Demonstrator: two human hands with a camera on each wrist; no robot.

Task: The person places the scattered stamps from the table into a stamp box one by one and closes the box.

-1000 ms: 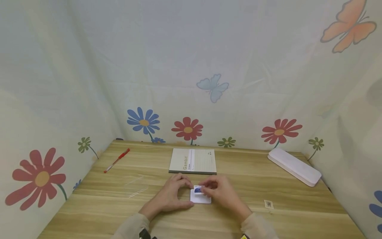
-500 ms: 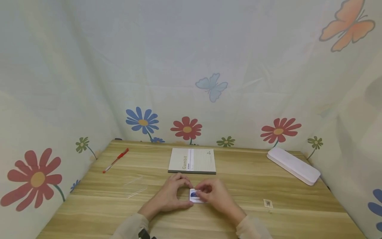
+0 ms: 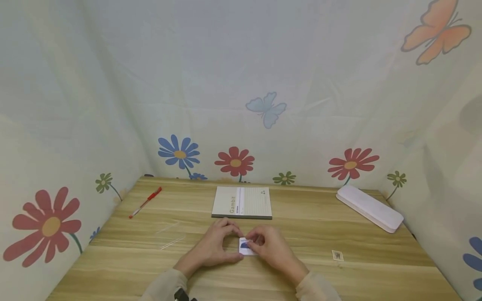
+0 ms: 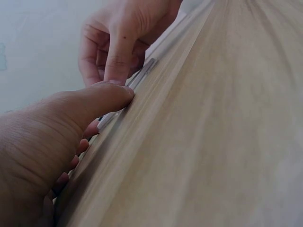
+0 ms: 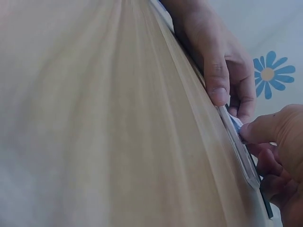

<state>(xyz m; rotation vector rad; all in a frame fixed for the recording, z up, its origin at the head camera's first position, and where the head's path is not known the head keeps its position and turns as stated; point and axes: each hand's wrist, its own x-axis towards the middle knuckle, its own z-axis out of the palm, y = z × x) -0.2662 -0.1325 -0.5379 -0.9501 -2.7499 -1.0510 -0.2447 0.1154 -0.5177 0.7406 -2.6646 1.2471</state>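
A small white flat block (image 3: 247, 252) with rounded corners lies on the table in front of me. My left hand (image 3: 215, 244) grips it at its left end, thumb at the near edge and forefinger at the far edge. Over the block is a small stamp-like piece (image 3: 244, 246) with a blue picture, partly covered by fingers. My right hand (image 3: 274, 250) pinches this piece between thumb and forefinger, low over the block. From the right wrist, the block (image 5: 246, 165) looks thin and glassy-edged, with the blue piece (image 5: 235, 124) on its upper side under the right thumb.
A notebook (image 3: 260, 202) lies just beyond the hands. At the left are a red pen (image 3: 144, 202) and a thin transparent sheet (image 3: 171, 238). A small stamp (image 3: 337, 256) and a long white case (image 3: 369, 209) are at the right. Patterned curtains surround the wooden table (image 3: 376, 271).
My right hand has moved left and down, bringing the blue-pictured piece from above the block onto its left part. My left hand keeps its place at the block.
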